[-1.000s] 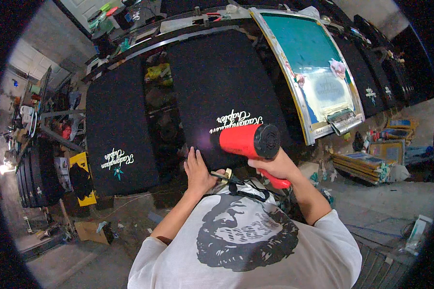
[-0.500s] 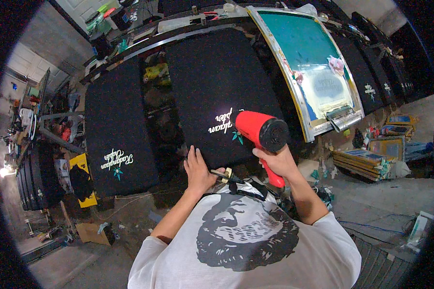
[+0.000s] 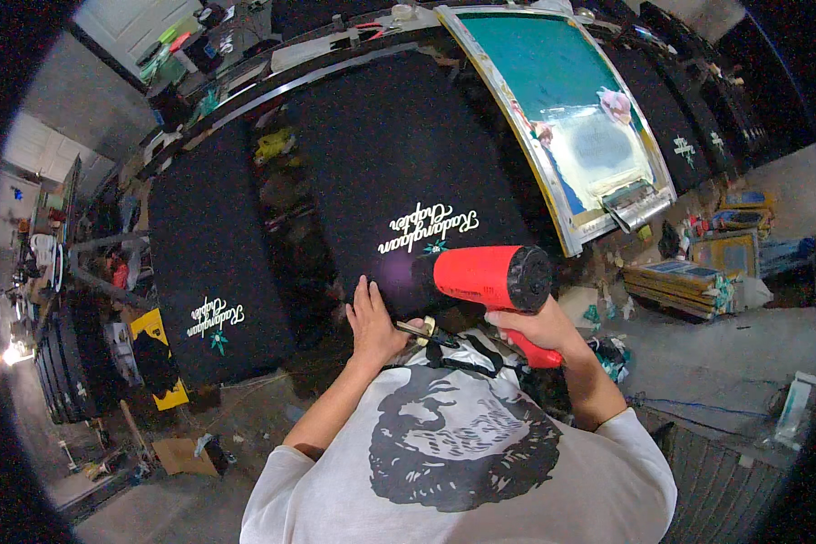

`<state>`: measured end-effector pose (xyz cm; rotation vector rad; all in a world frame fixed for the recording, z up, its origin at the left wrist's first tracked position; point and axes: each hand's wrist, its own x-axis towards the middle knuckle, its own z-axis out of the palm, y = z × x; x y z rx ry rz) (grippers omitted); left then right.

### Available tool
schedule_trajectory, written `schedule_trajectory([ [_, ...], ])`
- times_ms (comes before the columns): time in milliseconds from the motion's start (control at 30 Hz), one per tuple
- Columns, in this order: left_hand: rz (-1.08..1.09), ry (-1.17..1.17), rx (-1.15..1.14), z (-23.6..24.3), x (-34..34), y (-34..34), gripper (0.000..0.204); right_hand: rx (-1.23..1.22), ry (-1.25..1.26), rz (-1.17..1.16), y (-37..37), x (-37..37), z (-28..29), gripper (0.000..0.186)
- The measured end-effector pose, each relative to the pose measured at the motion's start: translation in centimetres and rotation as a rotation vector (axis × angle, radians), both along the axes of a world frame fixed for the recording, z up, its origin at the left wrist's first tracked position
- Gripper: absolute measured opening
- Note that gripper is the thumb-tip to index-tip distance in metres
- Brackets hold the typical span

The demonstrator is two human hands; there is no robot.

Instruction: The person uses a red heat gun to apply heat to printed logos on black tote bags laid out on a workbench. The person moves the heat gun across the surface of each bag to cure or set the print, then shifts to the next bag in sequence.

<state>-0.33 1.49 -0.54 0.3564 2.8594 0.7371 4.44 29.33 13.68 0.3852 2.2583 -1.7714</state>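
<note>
My right hand (image 3: 528, 319) grips the handle of a red hair dryer (image 3: 480, 276) with a black nozzle and a black rear. Its nozzle points left, low over a black garment panel (image 3: 372, 154) on a board, just below white script lettering (image 3: 429, 228) and a small green leaf-like mark. My left hand (image 3: 374, 325) lies with fingers stretched on the near edge of that panel. A thin dark strip with a cream-coloured block (image 3: 419, 332) sits by its thumb; whether the hand holds it is unclear. A purplish glow shows between the nozzle and my left fingers.
A second black panel (image 3: 210, 208) with similar print lies on the left. To the right, a green screen-printing frame (image 3: 539, 68) carries a metal-edged squeegee (image 3: 633, 210). Several frames (image 3: 675, 286) are stacked on the floor beyond, and a cardboard box (image 3: 187, 456) stands at lower left.
The hair dryer has come down toward me and turned more level, uncovering the lettering it partly hid. My left hand stays at the panel's edge. The whole view has shifted slightly.
</note>
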Motion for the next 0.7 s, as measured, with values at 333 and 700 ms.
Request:
schedule_trajectory([
  [333, -0.050, -0.024, -0.009, 0.5, -0.7, 0.5, 0.122, -0.050, -0.009, -0.051, 0.5, 1.3, 1.1, 0.034],
  [700, -0.068, -0.035, 0.000, 0.8, -1.1, 0.5, 0.121, -0.056, -0.074, -0.191, 2.4, 1.7, 3.0, 0.028],
])
